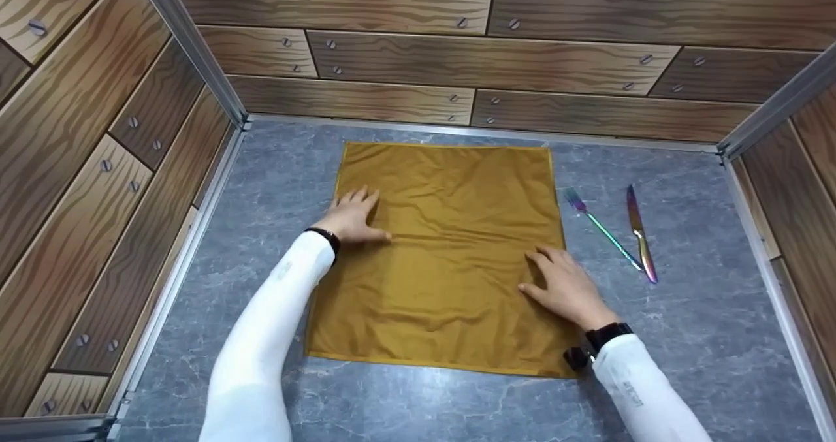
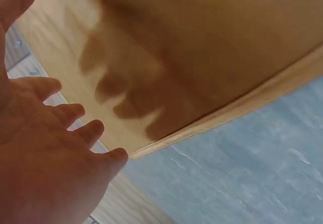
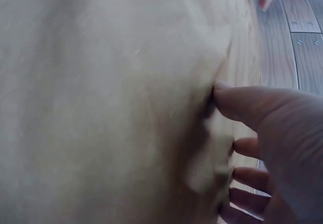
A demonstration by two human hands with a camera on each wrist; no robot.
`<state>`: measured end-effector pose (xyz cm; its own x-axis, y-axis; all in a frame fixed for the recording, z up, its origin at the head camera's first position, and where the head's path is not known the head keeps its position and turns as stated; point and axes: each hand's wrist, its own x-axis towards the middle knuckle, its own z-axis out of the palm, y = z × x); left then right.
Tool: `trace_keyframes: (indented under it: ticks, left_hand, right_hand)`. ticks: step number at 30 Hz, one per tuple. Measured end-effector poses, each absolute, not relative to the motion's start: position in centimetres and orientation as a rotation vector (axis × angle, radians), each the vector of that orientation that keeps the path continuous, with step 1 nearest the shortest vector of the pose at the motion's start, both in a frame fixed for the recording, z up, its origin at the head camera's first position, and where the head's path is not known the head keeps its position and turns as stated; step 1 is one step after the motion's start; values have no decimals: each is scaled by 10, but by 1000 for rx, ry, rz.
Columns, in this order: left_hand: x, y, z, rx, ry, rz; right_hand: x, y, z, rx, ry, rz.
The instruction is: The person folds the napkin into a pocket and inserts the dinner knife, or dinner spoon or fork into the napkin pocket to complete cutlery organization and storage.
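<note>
A mustard-yellow cloth [image 1: 450, 279] lies spread flat on the grey marbled surface, with light wrinkles across it. Over its left edge is my left hand [image 1: 353, 219], fingers spread; in the left wrist view the fingers [image 2: 91, 130] cast shadows on the cloth. My right hand [image 1: 565, 288] is at the cloth's right side, its fingers spread and the fingertips touching the fabric. In the right wrist view the thumb [image 3: 234, 100] presses at the cloth. Neither hand grips anything.
Right of the cloth lie a fork [image 1: 607, 233] with a green-purple metallic sheen and a knife [image 1: 640, 233] of similar finish, their handle ends close together. Wood-patterned panels [image 1: 392, 57] wall the back, left and right sides, with metal rails [image 1: 186, 252] along the bottom.
</note>
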<state>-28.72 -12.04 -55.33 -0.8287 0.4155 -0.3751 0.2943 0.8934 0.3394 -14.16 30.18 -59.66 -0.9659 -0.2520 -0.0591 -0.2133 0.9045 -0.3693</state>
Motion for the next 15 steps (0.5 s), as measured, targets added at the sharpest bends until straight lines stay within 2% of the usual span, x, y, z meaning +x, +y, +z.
trace_keyframes:
  ticks: [9, 15]
  left_hand:
    - [-258, -136, -552, 554, 2599, 262]
    - [-254, -140, -557, 551, 2555, 200]
  right_hand:
    - [-154, 311, -594, -289, 2900, -554]
    - [-158, 314, -595, -268, 2813, -512]
